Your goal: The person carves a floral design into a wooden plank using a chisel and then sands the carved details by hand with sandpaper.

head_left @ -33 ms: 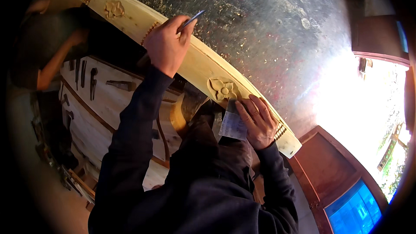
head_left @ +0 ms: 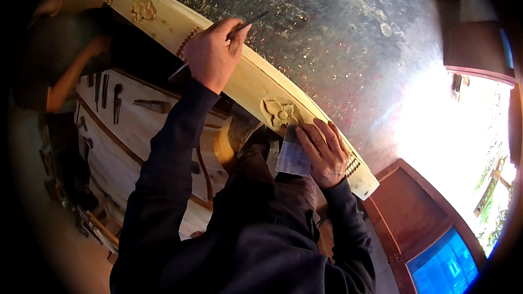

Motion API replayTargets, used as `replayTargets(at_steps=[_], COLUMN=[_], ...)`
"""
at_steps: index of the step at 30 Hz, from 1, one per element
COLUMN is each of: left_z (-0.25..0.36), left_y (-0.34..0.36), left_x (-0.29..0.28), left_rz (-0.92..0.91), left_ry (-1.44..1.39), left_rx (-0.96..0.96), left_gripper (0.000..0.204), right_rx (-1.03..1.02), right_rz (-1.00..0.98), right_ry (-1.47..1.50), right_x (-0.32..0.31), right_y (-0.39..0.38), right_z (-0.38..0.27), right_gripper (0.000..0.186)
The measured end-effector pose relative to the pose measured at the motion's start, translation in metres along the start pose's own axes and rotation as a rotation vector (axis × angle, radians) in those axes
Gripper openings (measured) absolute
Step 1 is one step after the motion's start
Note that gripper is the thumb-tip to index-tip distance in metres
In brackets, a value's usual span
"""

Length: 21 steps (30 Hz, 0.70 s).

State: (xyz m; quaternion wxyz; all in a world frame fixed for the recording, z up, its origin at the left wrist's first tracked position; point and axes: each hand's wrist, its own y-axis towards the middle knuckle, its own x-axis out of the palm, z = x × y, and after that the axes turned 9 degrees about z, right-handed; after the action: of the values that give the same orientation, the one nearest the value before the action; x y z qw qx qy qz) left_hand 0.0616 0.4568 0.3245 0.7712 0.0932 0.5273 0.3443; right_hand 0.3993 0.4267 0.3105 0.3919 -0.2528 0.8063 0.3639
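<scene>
A slim dark metal carving tool (head_left: 251, 22) is held in my left hand (head_left: 211, 57), closed above the board. One end points to the far right, the other sticks out by my wrist. Beneath it a long pale wooden board (head_left: 251, 83) runs from far left to near right, with carved flowers and beaded bands. Close to the carved flower (head_left: 279, 111), my right hand (head_left: 325, 152) rests on the board, fingers pressed together over a folded grey sheet (head_left: 295, 152) that looks like sandpaper. The sheet hangs past the near edge; my right thumb is hidden.
On a pale wooden surface at left lie several dark hand tools (head_left: 117, 103). Another person's arm (head_left: 76, 71) is at far left. Wood chips dot the dark floor (head_left: 327, 38). A brown door panel with blue glass (head_left: 444, 261) stands at right, near a bright doorway.
The carving tool has turned in my left hand: its far end reaches further out and its rear end now shows beside my wrist. My right hand and the board look the same.
</scene>
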Motion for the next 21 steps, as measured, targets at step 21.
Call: replayTargets(at_steps=[21], left_z=[-0.001], left_y=[-0.006], left_x=[0.018], left_rz=[-0.066], left_ry=[0.297], left_rx=[0.112], left_gripper=[0.02], right_rx=[-0.188], right_rz=[-0.161], right_ry=[0.105], right_x=[0.013], right_y=[0.033], right_z=[0.023], right_gripper=[0.04])
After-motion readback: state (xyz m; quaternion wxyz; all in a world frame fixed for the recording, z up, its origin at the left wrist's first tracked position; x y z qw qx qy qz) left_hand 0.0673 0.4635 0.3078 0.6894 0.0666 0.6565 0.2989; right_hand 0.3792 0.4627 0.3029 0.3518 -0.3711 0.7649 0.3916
